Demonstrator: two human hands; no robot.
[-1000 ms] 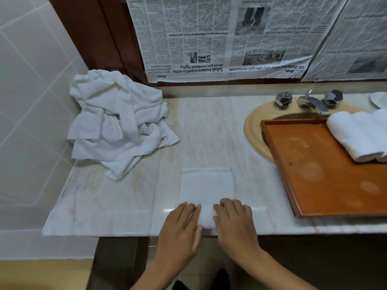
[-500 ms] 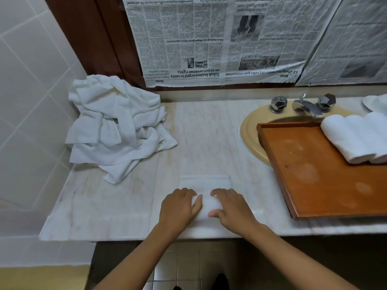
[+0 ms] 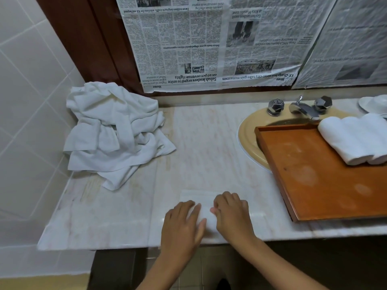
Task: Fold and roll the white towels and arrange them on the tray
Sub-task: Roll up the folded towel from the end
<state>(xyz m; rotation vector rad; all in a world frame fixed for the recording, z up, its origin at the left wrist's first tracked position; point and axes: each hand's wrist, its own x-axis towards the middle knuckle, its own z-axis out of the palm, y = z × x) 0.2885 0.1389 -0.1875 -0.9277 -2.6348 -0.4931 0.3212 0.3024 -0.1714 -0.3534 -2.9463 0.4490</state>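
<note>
— Where is the towel, from where you stand?

— In the head view, the towel [image 3: 206, 217] lies at the near edge of the counter [image 3: 209, 143], right in front of the person. Its near end is wound into a roll. A short flat strip of it reaches away from the roll toward the wall.

— And the hands?

— Both are on the roll, side by side. The left hand [image 3: 182, 222] covers the roll's left end, with its fingers bent over the top and its thumb lying across the cloth. The right hand [image 3: 232, 216] has the right end, with its fingers curled over the far side and its thumb tip against the towel. The bare white you can see is the bit of roll between them.

— So they're gripping it?

— Both are wrapped round it, yes, and neither holds anything else.

— What about the tray?

— The tray [image 3: 314, 181] is to the right of the hands, well apart from them. It sits partly over the yellow basin [image 3: 249, 135], just in front of the tap [image 3: 303, 108]. The rolled towels [image 3: 356, 139] lie packed together at its far right corner, and I can't count them past the picture's edge.

— Anything on the left?

— A heap of towels [image 3: 113, 132], crumpled, sits in the far left corner against the tiled wall [image 3: 31, 80]. Newspaper [image 3: 209, 49] hangs upside down behind the counter, and a white dish [image 3: 372, 103] sits at the far right.
</note>
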